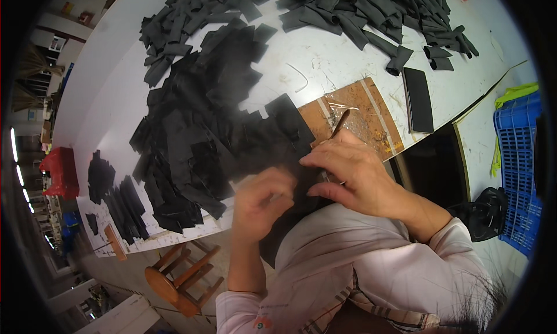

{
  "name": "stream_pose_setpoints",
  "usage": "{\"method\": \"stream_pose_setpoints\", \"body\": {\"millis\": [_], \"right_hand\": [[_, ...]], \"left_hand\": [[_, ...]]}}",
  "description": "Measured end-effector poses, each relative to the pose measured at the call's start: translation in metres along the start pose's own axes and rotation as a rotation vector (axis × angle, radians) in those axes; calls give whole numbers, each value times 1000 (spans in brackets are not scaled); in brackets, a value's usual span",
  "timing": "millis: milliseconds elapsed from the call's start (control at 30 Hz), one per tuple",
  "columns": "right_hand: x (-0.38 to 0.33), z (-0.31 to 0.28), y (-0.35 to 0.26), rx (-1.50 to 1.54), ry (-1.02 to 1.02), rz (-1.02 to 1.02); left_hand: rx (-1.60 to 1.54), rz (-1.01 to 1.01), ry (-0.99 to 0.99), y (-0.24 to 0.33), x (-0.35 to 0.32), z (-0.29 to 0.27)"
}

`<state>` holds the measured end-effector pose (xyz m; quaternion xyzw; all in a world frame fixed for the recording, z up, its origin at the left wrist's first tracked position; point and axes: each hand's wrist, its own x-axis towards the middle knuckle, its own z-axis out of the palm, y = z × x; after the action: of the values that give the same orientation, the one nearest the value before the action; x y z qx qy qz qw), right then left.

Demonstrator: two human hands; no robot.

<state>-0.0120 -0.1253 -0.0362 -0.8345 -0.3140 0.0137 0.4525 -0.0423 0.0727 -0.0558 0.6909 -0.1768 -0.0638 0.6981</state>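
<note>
My right hand (362, 174) is over the near edge of the table with its fingers bent. A slim, dark brown tool with a pointed end (341, 124) sticks up from behind its knuckles; its kind does not show. Thumb and forefinger are a little apart, against dark cloth. My left hand (262, 201) is curled and smeared by motion beside that cloth, so its grip is unclear. Dark cloth (275, 238) hangs over my lap below the hands. Just beyond them lies a large heap of black cloth pieces (197, 125), spread across the white table.
A brown board (380, 122) with loose threads lies beside a dark flat phone-like slab (418, 100). Folded dark grey pieces (342, 9) pile up at the back. A blue plastic crate (519, 171) stands right, a wooden stool (180, 279) lower left, a red bag (60, 172) far left.
</note>
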Motion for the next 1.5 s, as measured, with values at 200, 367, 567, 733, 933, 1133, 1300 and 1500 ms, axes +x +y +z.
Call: {"method": "stream_pose_setpoints", "body": {"millis": [200, 367, 567, 733, 933, 1133, 1300, 1500], "right_hand": [[-4, 12, 11, 464, -227, 139], [-7, 10, 5, 986, -332, 480], [-11, 21, 3, 1076, -422, 556], [-8, 17, 2, 820, -311, 488], [-4, 8, 4, 666, -383, 398], [3, 6, 7, 563, -457, 287], [6, 6, 9, 519, -515, 232], [-6, 22, -5, -279, 257, -50]], "left_hand": [[-66, 91, -51, 2, -9, 4], [98, 1, -50, 6, -19, 0], [51, 78, 82, 2, -25, 8], [9, -78, 204, -1, -33, 10], [-468, -358, 175, 5, -23, 7], [-185, -345, 22, 19, -16, -2], [147, -340, -63, 22, -16, -2], [328, -239, 363, -3, -25, 24]]}}
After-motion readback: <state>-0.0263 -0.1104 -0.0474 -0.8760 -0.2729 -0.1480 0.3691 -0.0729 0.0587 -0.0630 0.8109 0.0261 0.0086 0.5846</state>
